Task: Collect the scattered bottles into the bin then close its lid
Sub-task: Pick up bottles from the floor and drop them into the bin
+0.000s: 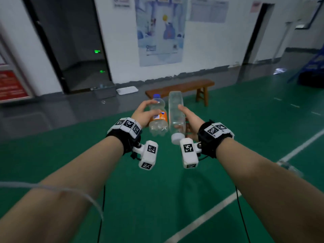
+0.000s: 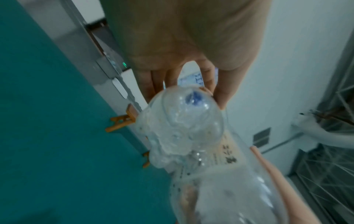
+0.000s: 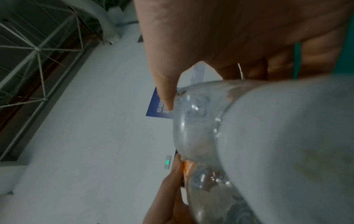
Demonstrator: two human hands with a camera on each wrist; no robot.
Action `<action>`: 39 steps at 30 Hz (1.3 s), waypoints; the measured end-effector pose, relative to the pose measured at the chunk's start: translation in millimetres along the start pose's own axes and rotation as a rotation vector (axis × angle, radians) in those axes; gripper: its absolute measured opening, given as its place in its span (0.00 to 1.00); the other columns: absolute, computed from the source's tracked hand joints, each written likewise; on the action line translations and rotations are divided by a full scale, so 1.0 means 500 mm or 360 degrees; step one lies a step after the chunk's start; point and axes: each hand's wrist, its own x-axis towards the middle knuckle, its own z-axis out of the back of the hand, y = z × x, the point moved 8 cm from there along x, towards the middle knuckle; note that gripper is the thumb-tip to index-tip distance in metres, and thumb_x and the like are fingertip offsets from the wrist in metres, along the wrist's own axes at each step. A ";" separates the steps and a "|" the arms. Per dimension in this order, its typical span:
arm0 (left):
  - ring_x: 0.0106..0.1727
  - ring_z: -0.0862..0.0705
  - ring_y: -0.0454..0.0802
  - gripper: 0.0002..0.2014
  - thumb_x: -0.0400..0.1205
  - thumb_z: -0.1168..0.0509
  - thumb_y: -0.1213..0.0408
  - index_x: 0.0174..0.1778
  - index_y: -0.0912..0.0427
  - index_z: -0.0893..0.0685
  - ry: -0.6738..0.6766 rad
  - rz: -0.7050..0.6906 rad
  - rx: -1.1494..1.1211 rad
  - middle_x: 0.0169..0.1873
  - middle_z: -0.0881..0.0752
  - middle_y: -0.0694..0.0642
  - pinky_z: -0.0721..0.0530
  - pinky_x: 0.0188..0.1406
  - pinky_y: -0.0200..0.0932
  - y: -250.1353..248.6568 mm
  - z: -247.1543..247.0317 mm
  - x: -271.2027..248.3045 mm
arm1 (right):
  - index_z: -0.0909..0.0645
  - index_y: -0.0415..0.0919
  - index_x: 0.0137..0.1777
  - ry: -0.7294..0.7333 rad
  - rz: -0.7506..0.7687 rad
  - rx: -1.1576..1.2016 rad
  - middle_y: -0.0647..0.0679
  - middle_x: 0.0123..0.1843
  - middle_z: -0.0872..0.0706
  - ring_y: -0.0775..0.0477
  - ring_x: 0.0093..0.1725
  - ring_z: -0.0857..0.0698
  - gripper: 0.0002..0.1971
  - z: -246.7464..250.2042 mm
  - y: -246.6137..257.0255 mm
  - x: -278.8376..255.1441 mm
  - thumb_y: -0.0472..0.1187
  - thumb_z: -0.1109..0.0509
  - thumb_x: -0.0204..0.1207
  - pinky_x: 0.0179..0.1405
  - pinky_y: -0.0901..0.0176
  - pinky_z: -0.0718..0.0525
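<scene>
Fingers of the left hand (image 1: pixel 142 114) wrap an orange bottle (image 1: pixel 158 118); the right hand (image 1: pixel 190 120) grips a clear bottle (image 1: pixel 176 111). Next, probably carry both to the far grey bin (image 1: pixel 105 92).

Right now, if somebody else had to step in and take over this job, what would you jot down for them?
Left hand grips an orange-labelled bottle with a blue cap. Right hand grips a clear bottle with a white cap, cap pointing back toward the wrist. Both are carried in the air, side by side, over the green floor.
The grey bin stands ahead by the wall, its white lid lying beside it.
Done: two bottles picked up.
Left: drop them in, gather any others, close the lid.
</scene>
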 end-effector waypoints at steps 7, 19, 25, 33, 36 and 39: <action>0.40 0.14 0.56 0.14 0.75 0.27 0.67 0.50 0.46 0.21 -0.0316 0.0138 -0.0044 0.55 0.16 0.62 0.14 0.32 0.44 0.102 0.170 0.265 | 0.23 0.44 0.69 0.0207 -0.0063 -0.0033 0.42 0.54 0.11 0.40 0.56 0.14 0.45 -0.128 0.046 0.332 0.74 0.30 0.58 0.61 0.44 0.17; 0.33 0.18 0.49 0.21 0.75 0.27 0.66 0.58 0.55 0.29 -0.0486 0.0149 -0.0143 0.52 0.19 0.62 0.22 0.22 0.37 0.074 0.318 0.943 | 0.23 0.41 0.68 0.0178 0.0044 -0.0101 0.39 0.59 0.13 0.40 0.53 0.13 0.41 -0.227 0.394 0.939 0.71 0.29 0.63 0.55 0.49 0.15; 0.37 0.17 0.51 0.22 0.72 0.25 0.65 0.57 0.57 0.28 -0.0477 0.0257 -0.0026 0.55 0.18 0.62 0.21 0.31 0.41 0.156 0.413 1.244 | 0.20 0.46 0.64 0.0275 -0.0123 -0.0081 0.42 0.52 0.10 0.39 0.53 0.12 0.45 -0.351 0.417 1.285 0.75 0.26 0.51 0.61 0.40 0.17; 0.37 0.16 0.51 0.23 0.71 0.24 0.63 0.58 0.60 0.27 -0.0633 0.0348 0.0074 0.51 0.18 0.60 0.21 0.29 0.42 0.178 0.651 1.711 | 0.21 0.44 0.55 0.0530 -0.0102 -0.0238 0.42 0.50 0.15 0.42 0.56 0.15 0.29 -0.543 0.617 1.751 0.69 0.30 0.68 0.59 0.48 0.17; 0.37 0.17 0.51 0.25 0.69 0.23 0.62 0.57 0.60 0.26 -0.0742 0.0273 0.0001 0.48 0.17 0.60 0.21 0.30 0.42 0.122 0.770 1.867 | 0.20 0.40 0.61 0.0548 -0.0015 -0.0177 0.41 0.50 0.12 0.41 0.54 0.13 0.35 -0.647 0.760 1.922 0.69 0.31 0.67 0.60 0.48 0.16; 0.35 0.16 0.53 0.33 0.57 0.21 0.55 0.55 0.62 0.24 -0.0869 0.0312 -0.0018 0.49 0.16 0.64 0.19 0.30 0.42 0.132 0.918 1.997 | 0.19 0.39 0.58 0.0618 0.0010 -0.0160 0.40 0.48 0.12 0.42 0.47 0.13 0.37 -0.796 0.836 2.064 0.72 0.31 0.63 0.54 0.50 0.14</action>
